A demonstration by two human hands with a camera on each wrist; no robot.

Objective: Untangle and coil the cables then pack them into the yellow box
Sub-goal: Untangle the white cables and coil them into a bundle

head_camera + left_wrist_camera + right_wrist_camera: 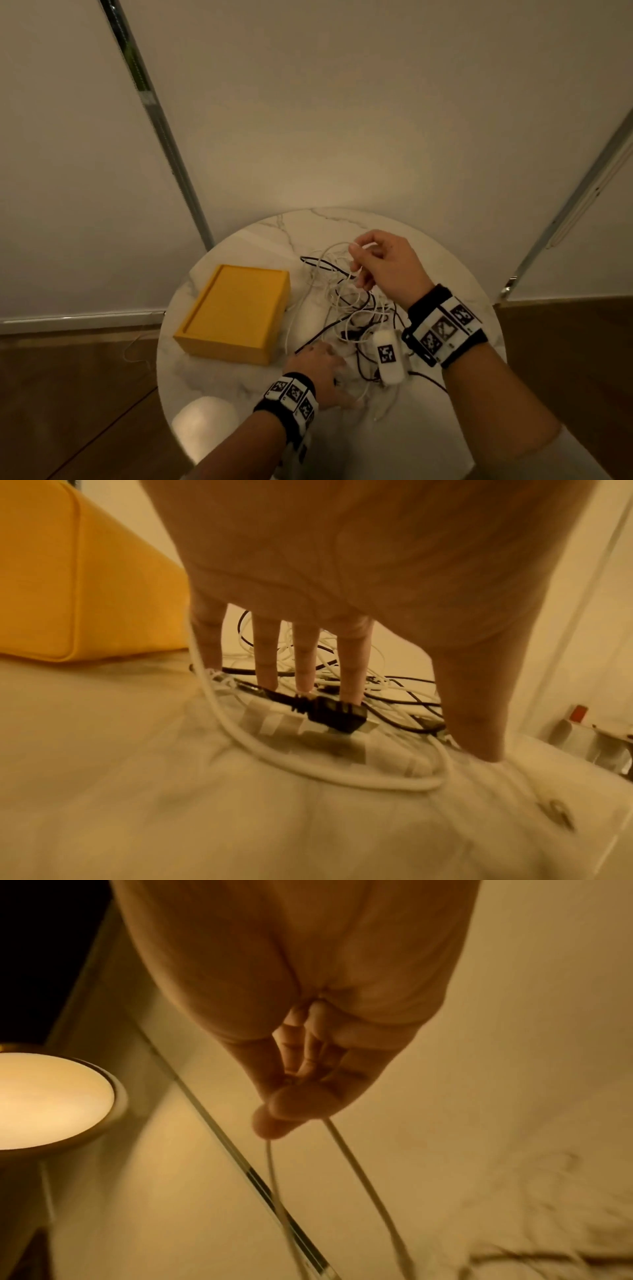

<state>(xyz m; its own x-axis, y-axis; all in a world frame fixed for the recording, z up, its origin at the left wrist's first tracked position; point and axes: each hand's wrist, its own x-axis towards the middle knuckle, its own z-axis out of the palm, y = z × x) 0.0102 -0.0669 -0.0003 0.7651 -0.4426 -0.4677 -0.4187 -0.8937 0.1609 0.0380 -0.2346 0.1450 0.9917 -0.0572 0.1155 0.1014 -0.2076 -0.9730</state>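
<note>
Untangling step: right hand (383,265) pinches a white cable (334,250), lifted; left hand (320,371), fingers straight, pins the tangle (356,308). Next: draw it free.

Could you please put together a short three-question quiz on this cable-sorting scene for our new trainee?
1. True or false: the yellow box on the marble table is shut, with no cable inside it yet.
2. Which cable does the right hand pinch and lift? A) a black cable B) a white cable C) none
3. Fill in: the left hand presses with straight fingers on the cable tangle, beside a ____ plug.

Key
1. True: the lid is on, and all cables lie outside.
2. B: thumb and fingers pinch a white loop.
3. Black.
</note>
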